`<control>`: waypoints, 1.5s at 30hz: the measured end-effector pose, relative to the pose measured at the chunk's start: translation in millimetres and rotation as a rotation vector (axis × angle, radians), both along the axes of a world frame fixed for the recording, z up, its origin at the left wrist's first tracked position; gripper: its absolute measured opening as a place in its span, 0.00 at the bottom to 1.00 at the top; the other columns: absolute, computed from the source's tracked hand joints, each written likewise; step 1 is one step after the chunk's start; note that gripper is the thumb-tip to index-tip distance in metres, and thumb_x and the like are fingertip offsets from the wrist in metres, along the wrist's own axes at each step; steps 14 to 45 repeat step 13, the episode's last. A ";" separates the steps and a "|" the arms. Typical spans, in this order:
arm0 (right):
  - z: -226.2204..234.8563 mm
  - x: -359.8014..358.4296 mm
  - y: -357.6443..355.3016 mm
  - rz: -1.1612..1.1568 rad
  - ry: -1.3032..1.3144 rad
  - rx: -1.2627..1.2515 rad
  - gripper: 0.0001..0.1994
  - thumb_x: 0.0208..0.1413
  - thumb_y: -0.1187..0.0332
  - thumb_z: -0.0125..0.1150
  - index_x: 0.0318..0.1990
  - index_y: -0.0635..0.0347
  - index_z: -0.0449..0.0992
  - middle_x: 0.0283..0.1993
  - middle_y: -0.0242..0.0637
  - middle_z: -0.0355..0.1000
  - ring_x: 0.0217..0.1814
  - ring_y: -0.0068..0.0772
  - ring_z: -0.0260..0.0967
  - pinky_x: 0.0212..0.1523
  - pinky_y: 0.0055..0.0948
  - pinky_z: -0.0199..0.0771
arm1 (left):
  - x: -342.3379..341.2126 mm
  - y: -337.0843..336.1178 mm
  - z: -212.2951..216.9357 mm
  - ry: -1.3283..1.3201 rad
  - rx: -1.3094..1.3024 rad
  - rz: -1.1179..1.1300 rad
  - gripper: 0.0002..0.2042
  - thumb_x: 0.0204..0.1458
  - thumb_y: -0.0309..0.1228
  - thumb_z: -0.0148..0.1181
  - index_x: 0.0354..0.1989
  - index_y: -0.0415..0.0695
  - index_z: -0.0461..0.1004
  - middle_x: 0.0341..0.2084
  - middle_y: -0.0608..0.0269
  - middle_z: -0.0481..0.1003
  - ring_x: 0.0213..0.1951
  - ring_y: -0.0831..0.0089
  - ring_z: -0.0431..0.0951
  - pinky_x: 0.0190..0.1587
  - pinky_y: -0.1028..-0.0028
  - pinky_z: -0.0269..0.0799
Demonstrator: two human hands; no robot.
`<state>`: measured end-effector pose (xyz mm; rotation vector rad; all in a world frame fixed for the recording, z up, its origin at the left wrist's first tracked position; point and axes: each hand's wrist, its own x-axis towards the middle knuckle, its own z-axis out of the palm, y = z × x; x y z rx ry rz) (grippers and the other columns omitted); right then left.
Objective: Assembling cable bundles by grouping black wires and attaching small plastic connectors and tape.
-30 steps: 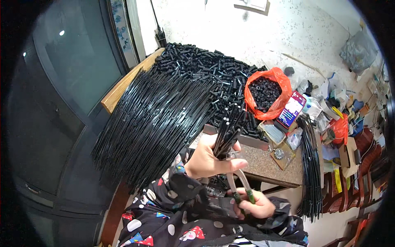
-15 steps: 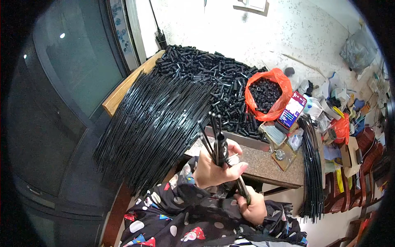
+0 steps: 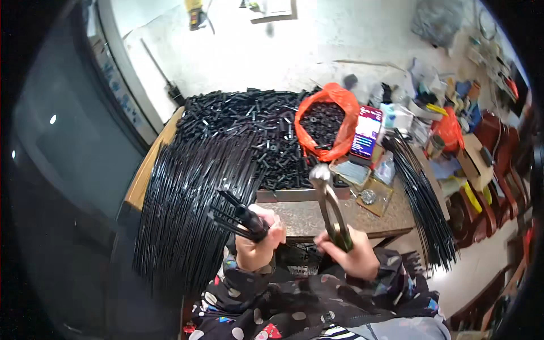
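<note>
My left hand (image 3: 259, 249) is closed around a small bunch of black rods, with a thick ribbed black tube (image 3: 249, 220) among them. Their ends point up and to the left, over the edge of a wide heap of long thin black rods (image 3: 190, 198). My right hand (image 3: 356, 256) grips the handles of metal pincers (image 3: 330, 205), whose rounded head points up in front of the table edge. The pincers are apart from the tube. Fingers partly cover the handles, and blur hides whether anything is in the jaws.
Short black tubes (image 3: 232, 116) pile up behind the rods, beside a wooden board (image 3: 148, 181). A red plastic bag (image 3: 303, 122) holds small black rings (image 3: 324, 126). Right of it lie a lit phone (image 3: 366, 133) and another rod bundle (image 3: 422, 198) overhanging the table (image 3: 362, 218).
My hands have moved apart. The left has gone left with the tube and rods, and the pincers have swung up, away from them. The whole view has shifted too.
</note>
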<state>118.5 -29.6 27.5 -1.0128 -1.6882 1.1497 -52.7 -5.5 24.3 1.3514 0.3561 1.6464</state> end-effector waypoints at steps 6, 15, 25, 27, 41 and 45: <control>18.9 -29.1 10.8 0.027 0.301 0.025 0.05 0.39 0.80 0.49 0.26 0.66 0.63 0.28 0.36 0.65 0.30 0.18 0.61 0.32 0.17 0.60 | 2.8 -7.7 -21.6 0.185 -0.040 0.010 0.14 0.32 0.28 0.60 0.24 0.39 0.60 0.15 0.69 0.61 0.18 0.82 0.59 0.21 0.83 0.55; 12.4 -37.6 -1.3 -0.160 0.325 0.012 0.12 0.38 0.75 0.54 0.34 0.62 0.62 0.27 0.38 0.68 0.32 0.25 0.65 0.34 0.17 0.62 | 6.3 -14.2 -22.3 -0.011 -0.081 -0.155 0.15 0.34 0.31 0.58 0.25 0.40 0.57 0.15 0.66 0.62 0.18 0.79 0.60 0.21 0.82 0.56; 12.4 -37.6 -1.3 -0.160 0.325 0.012 0.12 0.38 0.75 0.54 0.34 0.62 0.62 0.27 0.38 0.68 0.32 0.25 0.65 0.34 0.17 0.62 | 6.3 -14.2 -22.3 -0.011 -0.081 -0.155 0.15 0.34 0.31 0.58 0.25 0.40 0.57 0.15 0.66 0.62 0.18 0.79 0.60 0.21 0.82 0.56; 12.4 -37.6 -1.3 -0.160 0.325 0.012 0.12 0.38 0.75 0.54 0.34 0.62 0.62 0.27 0.38 0.68 0.32 0.25 0.65 0.34 0.17 0.62 | 6.3 -14.2 -22.3 -0.011 -0.081 -0.155 0.15 0.34 0.31 0.58 0.25 0.40 0.57 0.15 0.66 0.62 0.18 0.79 0.60 0.21 0.82 0.56; 12.4 -37.6 -1.3 -0.160 0.325 0.012 0.12 0.38 0.75 0.54 0.34 0.62 0.62 0.27 0.38 0.68 0.32 0.25 0.65 0.34 0.17 0.62 | 6.3 -14.2 -22.3 -0.011 -0.081 -0.155 0.15 0.34 0.31 0.58 0.25 0.40 0.57 0.15 0.66 0.62 0.18 0.79 0.60 0.21 0.82 0.56; 12.4 -37.6 -1.3 -0.160 0.325 0.012 0.12 0.38 0.75 0.54 0.34 0.62 0.62 0.27 0.38 0.68 0.32 0.25 0.65 0.34 0.17 0.62 | 6.3 -14.2 -22.3 -0.011 -0.081 -0.155 0.15 0.34 0.31 0.58 0.25 0.40 0.57 0.15 0.66 0.62 0.18 0.79 0.60 0.21 0.82 0.56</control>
